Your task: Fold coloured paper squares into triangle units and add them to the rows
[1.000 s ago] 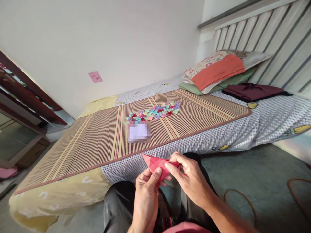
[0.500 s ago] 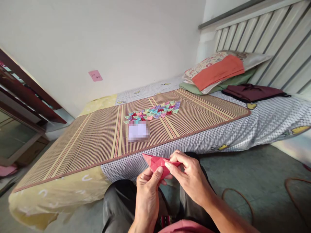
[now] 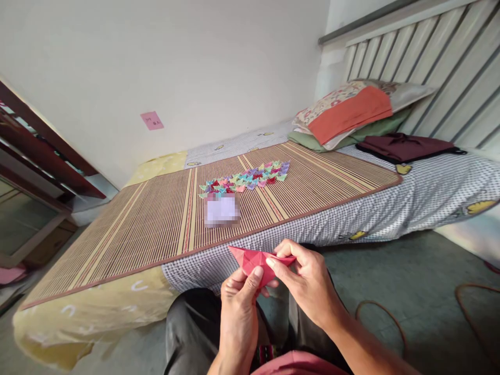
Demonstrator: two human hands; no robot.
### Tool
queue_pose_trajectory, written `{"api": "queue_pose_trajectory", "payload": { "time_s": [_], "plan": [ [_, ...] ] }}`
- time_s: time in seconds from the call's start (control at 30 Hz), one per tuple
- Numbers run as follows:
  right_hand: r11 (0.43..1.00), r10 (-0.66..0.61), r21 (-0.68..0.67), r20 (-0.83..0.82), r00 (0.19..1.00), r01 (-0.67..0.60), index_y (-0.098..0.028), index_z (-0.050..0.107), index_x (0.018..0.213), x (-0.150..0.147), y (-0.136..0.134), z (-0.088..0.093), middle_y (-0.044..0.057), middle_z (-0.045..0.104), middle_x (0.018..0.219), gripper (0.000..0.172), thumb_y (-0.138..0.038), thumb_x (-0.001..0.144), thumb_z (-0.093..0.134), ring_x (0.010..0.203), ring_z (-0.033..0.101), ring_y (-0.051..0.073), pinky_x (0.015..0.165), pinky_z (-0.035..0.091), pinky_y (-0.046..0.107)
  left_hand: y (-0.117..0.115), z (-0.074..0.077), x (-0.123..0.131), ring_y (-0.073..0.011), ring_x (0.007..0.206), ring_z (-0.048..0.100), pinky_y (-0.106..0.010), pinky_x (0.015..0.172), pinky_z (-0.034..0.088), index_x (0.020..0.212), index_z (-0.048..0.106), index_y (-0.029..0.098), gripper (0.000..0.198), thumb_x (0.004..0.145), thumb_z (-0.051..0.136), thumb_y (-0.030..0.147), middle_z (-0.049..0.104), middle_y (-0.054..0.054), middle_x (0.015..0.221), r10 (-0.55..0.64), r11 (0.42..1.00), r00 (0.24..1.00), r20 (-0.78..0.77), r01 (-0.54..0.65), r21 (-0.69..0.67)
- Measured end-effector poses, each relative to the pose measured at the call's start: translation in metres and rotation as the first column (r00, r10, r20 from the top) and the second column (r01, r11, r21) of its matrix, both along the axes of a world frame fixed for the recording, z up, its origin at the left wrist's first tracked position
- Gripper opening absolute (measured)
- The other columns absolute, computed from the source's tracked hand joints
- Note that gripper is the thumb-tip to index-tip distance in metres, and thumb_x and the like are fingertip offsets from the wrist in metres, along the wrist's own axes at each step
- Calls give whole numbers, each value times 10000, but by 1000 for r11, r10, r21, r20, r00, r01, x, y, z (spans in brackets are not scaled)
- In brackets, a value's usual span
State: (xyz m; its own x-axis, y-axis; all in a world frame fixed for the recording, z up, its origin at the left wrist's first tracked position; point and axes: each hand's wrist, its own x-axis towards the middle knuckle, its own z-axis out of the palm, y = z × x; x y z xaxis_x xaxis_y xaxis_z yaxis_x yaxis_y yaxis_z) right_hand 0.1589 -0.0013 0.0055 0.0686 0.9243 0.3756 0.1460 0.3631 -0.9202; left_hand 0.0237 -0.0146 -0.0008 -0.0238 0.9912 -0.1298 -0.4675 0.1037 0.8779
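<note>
A piece of red folded paper (image 3: 250, 258), with a pointed tip at its left, is held above my lap in front of the bed. My left hand (image 3: 241, 299) grips its lower left part, thumb on the front and fingers behind. My right hand (image 3: 302, 276) pinches the right part between thumb and index finger. A pointed end of the paper shows past the right thumb. The back of the paper is hidden. Beyond my hands, several small folded paper pieces (image 3: 250, 179) in many colours lie in rows on a striped mat (image 3: 148, 224).
A blurred white rectangular item (image 3: 222, 210) lies in front of the small folded pieces. Pillows (image 3: 347, 114) and a folded dark red cloth (image 3: 406, 147) are at the bed's right end. A pink note (image 3: 152, 121) is on the wall. A brown cord (image 3: 385, 312) curls on the floor.
My right thumb and index finger have shifted slightly on the red paper, and more of its right point shows. My left hand keeps nearly the same hold.
</note>
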Motion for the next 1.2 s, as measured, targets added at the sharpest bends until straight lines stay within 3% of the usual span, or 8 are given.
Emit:
{"api": "queue_pose_trajectory", "payload": {
  "time_s": [0.27, 0.47, 0.57, 0.63, 0.77, 0.93, 1.03, 1.2],
  "plan": [
    [996, -92, -1, -134, 987, 93, -212, 615, 872, 3, 4, -13, 4, 687, 773, 125, -274, 916, 715, 675, 656, 151, 636, 545, 250, 3, -1, -1, -125, 591, 639, -220, 601, 522, 795, 826, 146, 221, 719, 931, 325, 761, -34, 715, 101, 995, 994, 30, -101, 18],
    [996, -90, -34, -156, 984, 86, -205, 677, 974, 21, 7, -13, 30, 726, 833, 171, -373, 954, 702, 702, 687, 165, 678, 583, 279, 6, -6, -6, -114, 556, 630, -216, 592, 520, 746, 794, 151, 240, 689, 952, 324, 706, 3, 644, 169, 986, 985, 30, -169, 1],
    [992, -48, -127, -175, 983, 26, -193, 703, 1012, 24, 7, -11, 40, 728, 814, 354, -541, 967, 653, 678, 685, 175, 665, 586, 298, 8, -7, -6, -117, 560, 633, -204, 544, 483, 742, 794, 152, 245, 677, 958, 322, 720, -4, 661, 189, 982, 982, 28, -190, 12],
    [981, 45, -176, -200, 979, -82, -180, 714, 992, 22, 7, -10, 39, 718, 763, 461, -633, 927, 658, 679, 689, 188, 653, 577, 301, 7, -6, -5, -119, 574, 634, -211, 570, 500, 777, 810, 153, 242, 696, 946, 336, 742, -18, 697, 178, 984, 984, 15, -179, 24],
    [936, 243, -217, -174, 954, -278, -168, 740, 1008, 20, 10, -4, 64, 769, 881, 373, -522, 889, 746, 823, 723, 211, 742, 576, 306, 2, -6, -5, -131, 596, 617, -232, 624, 529, 821, 837, 154, 249, 753, 910, 382, 746, -33, 687, 111, 992, 989, -95, -104, 78],
    [967, 225, -144, 80, 971, -212, -187, 728, 918, 22, 10, 8, 4, 696, 791, 153, -332, 950, 694, 716, 615, 155, 665, 492, 262, -3, -9, -4, -150, 598, 609, -245, 619, 522, 786, 834, 153, 265, 781, 891, 412, 716, -29, 636, 56, 991, 961, -271, -21, 131],
    [976, 218, -57, 134, 967, -212, -203, 583, 726, 15, 7, 8, -42, 548, 646, 297, -288, 1010, 591, 599, 495, 124, 571, 398, 242, -3, -8, -2, -142, 577, 597, -240, 599, 513, 767, 816, 150, 301, 765, 899, 439, 710, -27, 634, 44, 992, 965, -259, -11, 128],
    [998, 62, 10, 112, 992, -64, -212, 532, 716, 11, 9, -2, -61, 445, 606, 329, -322, 1025, 568, 541, 404, 112, 525, 333, 239, -6, -9, 0, -133, 582, 624, -221, 620, 508, 736, 782, 161, 302, 768, 901, 437, 717, -26, 612, 62, 992, 969, -239, -34, 120]
  ]
}}
